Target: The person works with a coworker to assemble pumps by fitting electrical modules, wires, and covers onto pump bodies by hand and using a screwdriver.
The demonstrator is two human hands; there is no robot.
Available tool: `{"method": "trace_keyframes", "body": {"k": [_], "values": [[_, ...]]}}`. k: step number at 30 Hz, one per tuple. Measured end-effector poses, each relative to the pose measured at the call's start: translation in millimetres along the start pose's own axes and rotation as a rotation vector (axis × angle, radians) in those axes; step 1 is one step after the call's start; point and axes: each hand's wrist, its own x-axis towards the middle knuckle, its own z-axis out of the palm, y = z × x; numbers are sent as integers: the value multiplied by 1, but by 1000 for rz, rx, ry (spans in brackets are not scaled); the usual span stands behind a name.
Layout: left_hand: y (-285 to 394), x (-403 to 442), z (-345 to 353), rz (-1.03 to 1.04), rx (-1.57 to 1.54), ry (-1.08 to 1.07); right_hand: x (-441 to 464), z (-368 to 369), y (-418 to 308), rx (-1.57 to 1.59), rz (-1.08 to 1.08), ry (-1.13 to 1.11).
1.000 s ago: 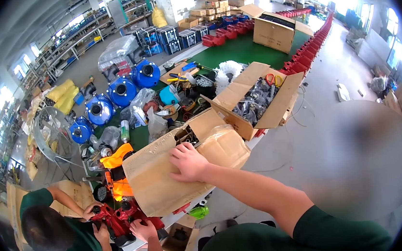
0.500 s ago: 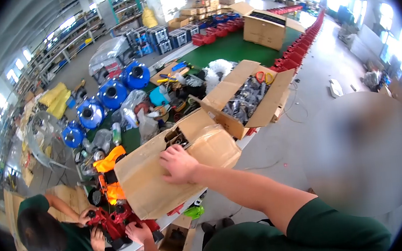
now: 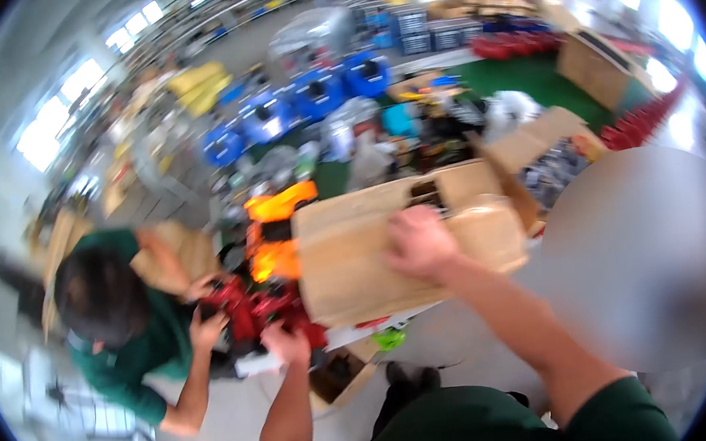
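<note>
My left hand (image 3: 284,344) reaches down at the lower left, its fingers bent around the near end of a red machine part (image 3: 292,309) with black pieces. My right hand (image 3: 421,244) rests on a big cardboard box (image 3: 348,259). Its fingers curl at the edge of a flap, beside a gap where dark contents (image 3: 425,195) show. Motion blur softens both hands. A co-worker's hands (image 3: 207,324) are on another red part (image 3: 238,304) just left of mine.
The co-worker (image 3: 114,303) in green sits close at the left. Behind the box are an orange machine (image 3: 281,219), blue round housings (image 3: 315,95) and loose bags. Right of it stands an open carton (image 3: 561,171) of bagged parts. A smaller open box (image 3: 342,374) is on the floor.
The view has swung left, so everything sits further right. My right hand stays on the box, with its fingers more curled. My left hand remains at the red part.
</note>
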Motion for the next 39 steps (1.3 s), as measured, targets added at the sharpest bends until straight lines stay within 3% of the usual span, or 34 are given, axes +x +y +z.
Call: {"method": "trace_keyframes", "body": {"k": [5,17,39], "values": [[1,0,-9,-114,217,10,2,0,-10,12,-23,34],[1,4,-9,-151,192,-80,3,4,-15,0,-63,70],[-1,4,-5,-138,168,-45,2,9,-12,-28,-86,34]]}}
